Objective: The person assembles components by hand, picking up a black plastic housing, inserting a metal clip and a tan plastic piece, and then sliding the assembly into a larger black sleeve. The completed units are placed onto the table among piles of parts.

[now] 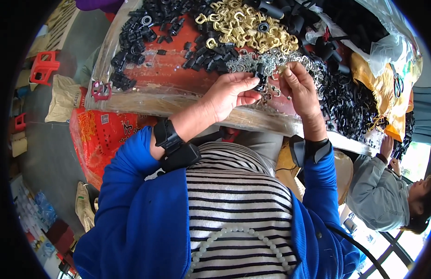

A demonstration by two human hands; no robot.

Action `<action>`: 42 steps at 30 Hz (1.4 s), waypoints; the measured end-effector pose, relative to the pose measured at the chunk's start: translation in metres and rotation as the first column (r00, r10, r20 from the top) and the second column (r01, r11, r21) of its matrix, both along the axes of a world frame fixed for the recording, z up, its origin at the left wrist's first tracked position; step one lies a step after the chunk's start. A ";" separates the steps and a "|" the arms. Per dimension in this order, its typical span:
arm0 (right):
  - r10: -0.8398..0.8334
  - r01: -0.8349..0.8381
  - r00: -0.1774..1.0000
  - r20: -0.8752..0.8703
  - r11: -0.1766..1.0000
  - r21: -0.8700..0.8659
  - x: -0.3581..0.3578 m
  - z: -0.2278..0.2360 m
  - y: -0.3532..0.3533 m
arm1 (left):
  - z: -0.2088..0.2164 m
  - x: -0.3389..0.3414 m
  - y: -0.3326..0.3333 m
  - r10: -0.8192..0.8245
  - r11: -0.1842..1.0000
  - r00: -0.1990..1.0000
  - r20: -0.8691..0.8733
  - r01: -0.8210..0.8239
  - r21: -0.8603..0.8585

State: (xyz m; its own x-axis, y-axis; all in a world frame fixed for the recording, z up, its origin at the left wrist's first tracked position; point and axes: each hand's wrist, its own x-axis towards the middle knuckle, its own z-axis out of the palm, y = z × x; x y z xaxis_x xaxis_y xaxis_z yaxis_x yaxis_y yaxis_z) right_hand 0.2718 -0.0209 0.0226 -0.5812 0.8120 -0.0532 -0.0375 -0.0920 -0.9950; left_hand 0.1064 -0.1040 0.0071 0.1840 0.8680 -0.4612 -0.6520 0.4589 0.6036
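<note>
Over the near edge of the table, my left hand [232, 95] is closed on a small black plastic part [259, 80], pinched between thumb and fingers. To its right, my right hand [301, 90] pinches a small pale gold piece [283, 69] at its fingertips; its exact shape is mostly covered. The two held pieces are a short distance apart. Just beyond my hands lies a heap of silver metal clips [248, 62], and behind it a pile of gold U-shaped metal pieces [245, 28].
Black plastic parts [132, 46] cover the left of the red tabletop [164, 69]. Many small black pieces [345, 107] lie at the right, beside a yellow sack [378, 88] with scissors [398, 86]. Another person [383, 190] works at the right. A red stool [44, 66] stands left.
</note>
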 end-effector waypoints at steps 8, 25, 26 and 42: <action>0.135 -0.143 0.988 0.077 0.984 0.110 0.011 0.022 -0.040 | 0.014 0.013 -0.023 -0.095 0.987 0.995 -0.004 0.095 0.132; -0.319 0.095 0.825 0.467 0.892 0.442 0.045 0.000 0.003 | 0.008 0.012 -0.013 -0.165 0.986 0.986 -0.034 0.166 0.023; -0.485 0.089 0.642 0.594 0.817 0.570 0.052 -0.003 0.017 | 0.006 0.011 -0.010 -0.152 0.988 0.988 -0.022 0.152 0.013; -0.646 -0.011 0.642 0.413 0.531 0.847 0.081 -0.039 0.045 | 0.007 0.013 -0.009 -0.107 0.994 0.994 -0.012 0.106 -0.007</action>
